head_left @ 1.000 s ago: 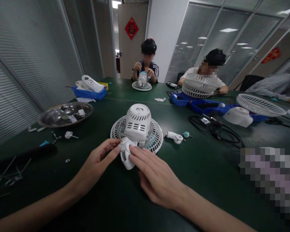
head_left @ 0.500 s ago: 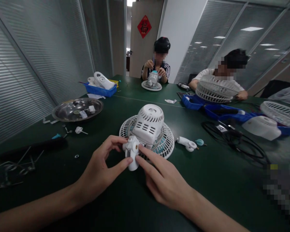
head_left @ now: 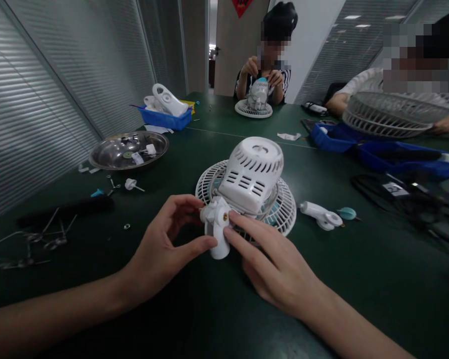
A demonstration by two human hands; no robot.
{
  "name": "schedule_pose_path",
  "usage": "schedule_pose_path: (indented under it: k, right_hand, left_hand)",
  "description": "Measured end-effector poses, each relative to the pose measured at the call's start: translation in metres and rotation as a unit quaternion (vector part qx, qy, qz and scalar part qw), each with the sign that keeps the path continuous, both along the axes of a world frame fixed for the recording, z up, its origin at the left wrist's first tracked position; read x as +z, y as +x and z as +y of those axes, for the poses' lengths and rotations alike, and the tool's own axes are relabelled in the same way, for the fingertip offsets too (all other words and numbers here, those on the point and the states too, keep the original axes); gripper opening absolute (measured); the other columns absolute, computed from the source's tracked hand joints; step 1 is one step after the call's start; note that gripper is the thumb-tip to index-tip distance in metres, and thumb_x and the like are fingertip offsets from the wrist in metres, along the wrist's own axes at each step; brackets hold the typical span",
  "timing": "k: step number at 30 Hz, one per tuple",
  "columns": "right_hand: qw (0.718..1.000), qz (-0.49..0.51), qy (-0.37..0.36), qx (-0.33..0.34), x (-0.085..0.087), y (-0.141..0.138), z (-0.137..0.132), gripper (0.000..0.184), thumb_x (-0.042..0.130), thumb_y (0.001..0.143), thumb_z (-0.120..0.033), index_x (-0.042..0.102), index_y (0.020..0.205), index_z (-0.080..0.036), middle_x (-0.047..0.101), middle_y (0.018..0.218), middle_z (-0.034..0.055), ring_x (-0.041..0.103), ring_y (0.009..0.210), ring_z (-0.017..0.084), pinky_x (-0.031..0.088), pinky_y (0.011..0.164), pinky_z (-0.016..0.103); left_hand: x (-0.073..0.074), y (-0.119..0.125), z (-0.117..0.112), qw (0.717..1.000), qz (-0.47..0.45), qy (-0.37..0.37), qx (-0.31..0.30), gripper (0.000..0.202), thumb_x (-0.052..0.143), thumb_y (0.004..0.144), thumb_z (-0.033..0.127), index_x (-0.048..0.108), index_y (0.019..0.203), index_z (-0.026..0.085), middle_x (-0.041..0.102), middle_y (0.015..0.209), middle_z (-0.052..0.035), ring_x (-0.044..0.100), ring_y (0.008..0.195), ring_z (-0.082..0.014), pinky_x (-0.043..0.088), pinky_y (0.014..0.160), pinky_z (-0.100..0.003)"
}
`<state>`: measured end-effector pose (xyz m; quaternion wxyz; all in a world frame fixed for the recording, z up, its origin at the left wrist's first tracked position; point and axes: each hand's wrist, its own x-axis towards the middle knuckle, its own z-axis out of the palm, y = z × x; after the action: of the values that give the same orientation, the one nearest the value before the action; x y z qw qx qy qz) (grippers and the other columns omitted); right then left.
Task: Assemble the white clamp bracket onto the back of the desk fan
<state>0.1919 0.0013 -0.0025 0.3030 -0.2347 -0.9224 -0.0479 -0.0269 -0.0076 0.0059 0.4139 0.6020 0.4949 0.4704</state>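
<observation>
A small fan lies face down on the dark green table, its white motor housing (head_left: 252,172) standing above the round grille (head_left: 286,209). A white plastic pivot joint (head_left: 220,239) with a brass-coloured insert sticks out from the housing toward me. My left hand (head_left: 164,244) grips this joint from the left, thumb at its lower end and fingers on its upper side. Against its right side press the index and middle fingers of my right hand (head_left: 275,262); the other fingers curl underneath, and the thumb is hidden.
Right of the fan lie a white arm piece (head_left: 322,215) and a teal-headed part (head_left: 347,214). A steel bowl (head_left: 101,158) with small parts, a nut (head_left: 126,226) and wire pieces (head_left: 30,249) sit left. Blue bins (head_left: 164,120) and two people with fans are farther off.
The camera view has dipped and come closer, so the fan and bins appear larger and shifted right. Both hands stay on the pivot joint, with little visible finger movement.
</observation>
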Motion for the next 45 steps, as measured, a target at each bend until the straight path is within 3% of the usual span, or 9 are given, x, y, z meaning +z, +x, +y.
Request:
schedule_pose_path:
  k: [11, 15, 18, 21, 26, 31, 36, 41, 45]
  right_hand:
    - [0.999, -0.031, 0.019, -0.013, 0.007, 0.008, -0.006, 0.04, 0.042, 0.091, -0.012, 0.046, 0.131, -0.013, 0.048, 0.137, 0.0137, 0.041, 0.13, 0.021, 0.042, 0.104, 0.036]
    - [0.987, -0.021, 0.001, -0.157, 0.034, 0.045, -0.035, 0.042, 0.041, 0.088, -0.012, 0.046, 0.13, -0.016, 0.051, 0.136, 0.0108, 0.044, 0.128, 0.019, 0.032, 0.111, 0.042]
    - [0.913, 0.015, 0.001, -0.408, 0.049, 0.103, -0.067, 0.038, 0.045, 0.088, -0.023, 0.051, 0.125, -0.021, 0.056, 0.129, 0.0084, 0.05, 0.121, 0.024, 0.029, 0.109, 0.051]
    - [0.772, 0.09, -0.023, -0.628, 0.047, 0.168, -0.096, 0.041, 0.039, 0.088, -0.033, 0.051, 0.125, -0.02, 0.065, 0.112, 0.0119, 0.058, 0.109, 0.032, 0.045, 0.091, 0.051]
    - [0.672, 0.116, -0.102, -0.724, 0.029, 0.232, -0.129, 0.051, 0.036, 0.085, -0.028, 0.041, 0.134, -0.019, 0.065, 0.116, 0.0119, 0.06, 0.108, 0.033, 0.046, 0.088, 0.048]
    - [0.613, 0.143, 0.006, -0.777, 0.034, 0.231, -0.147, 0.048, 0.039, 0.082, -0.026, 0.048, 0.129, -0.02, 0.065, 0.116, 0.0109, 0.061, 0.105, 0.035, 0.046, 0.088, 0.049]
    - [0.73, 0.178, 0.016, -0.66, 0.04, 0.185, -0.135, 0.035, 0.045, 0.087, -0.031, 0.054, 0.12, -0.023, 0.066, 0.107, 0.011, 0.063, 0.098, 0.03, 0.048, 0.082, 0.044]
    - [0.915, 0.105, -0.068, -0.383, 0.037, 0.105, -0.098, 0.032, 0.045, 0.088, -0.018, 0.052, 0.12, -0.019, 0.059, 0.118, 0.011, 0.056, 0.109, 0.022, 0.048, 0.09, 0.039]
    - [0.981, 0.002, -0.098, -0.165, 0.038, 0.043, -0.067, 0.048, 0.042, 0.089, -0.013, 0.037, 0.136, -0.013, 0.042, 0.142, 0.0124, 0.039, 0.13, 0.019, 0.036, 0.107, 0.037]
  left_hand:
    - [-0.003, 0.0, 0.004, 0.99, 0.133, -0.037, 0.017, 0.051, 0.067, 0.07, 0.052, 0.057, 0.112, 0.025, 0.063, 0.115, -0.0032, 0.059, 0.11, -0.0255, 0.048, 0.096, -0.04]
    - [-0.006, 0.001, 0.004, 0.992, 0.119, -0.045, 0.014, 0.056, 0.073, 0.063, 0.052, 0.055, 0.109, 0.026, 0.063, 0.113, -0.0031, 0.058, 0.111, -0.0252, 0.045, 0.1, -0.045]
    - [-0.01, 0.0, 0.005, 0.993, 0.111, -0.021, 0.02, 0.056, 0.074, 0.06, 0.052, 0.054, 0.107, 0.027, 0.062, 0.113, -0.0027, 0.058, 0.11, -0.026, 0.045, 0.099, -0.049]
    - [-0.015, -0.001, 0.005, 0.993, 0.107, 0.042, 0.022, 0.049, 0.074, 0.063, 0.048, 0.054, 0.102, 0.029, 0.06, 0.118, -0.0019, 0.057, 0.113, -0.0255, 0.042, 0.102, -0.051]
    - [-0.018, -0.001, 0.003, 0.991, 0.1, 0.088, 0.01, 0.036, 0.072, 0.066, 0.044, 0.053, 0.091, 0.026, 0.058, 0.12, -0.0021, 0.052, 0.12, -0.0252, 0.034, 0.109, -0.051]
    - [-0.018, 0.0, 0.003, 0.991, 0.099, 0.085, 0.005, 0.039, 0.072, 0.065, 0.044, 0.053, 0.092, 0.025, 0.057, 0.123, -0.003, 0.051, 0.121, -0.0259, 0.035, 0.108, -0.05]
    - [-0.007, 0.004, -0.001, 0.993, 0.116, -0.007, 0.0, 0.056, 0.068, 0.072, 0.048, 0.048, 0.119, 0.024, 0.054, 0.126, -0.007, 0.055, 0.113, -0.0251, 0.045, 0.099, -0.043]
    - [0.001, 0.006, -0.002, 0.982, 0.168, -0.079, 0.017, 0.068, 0.061, 0.071, 0.061, 0.051, 0.125, 0.021, 0.058, 0.121, -0.0093, 0.057, 0.11, -0.0309, 0.046, 0.095, -0.047]
    - [0.003, 0.002, 0.0, 0.986, 0.164, -0.021, 0.034, 0.062, 0.067, 0.067, 0.056, 0.055, 0.118, 0.022, 0.059, 0.121, -0.0078, 0.055, 0.112, -0.0303, 0.043, 0.098, -0.049]
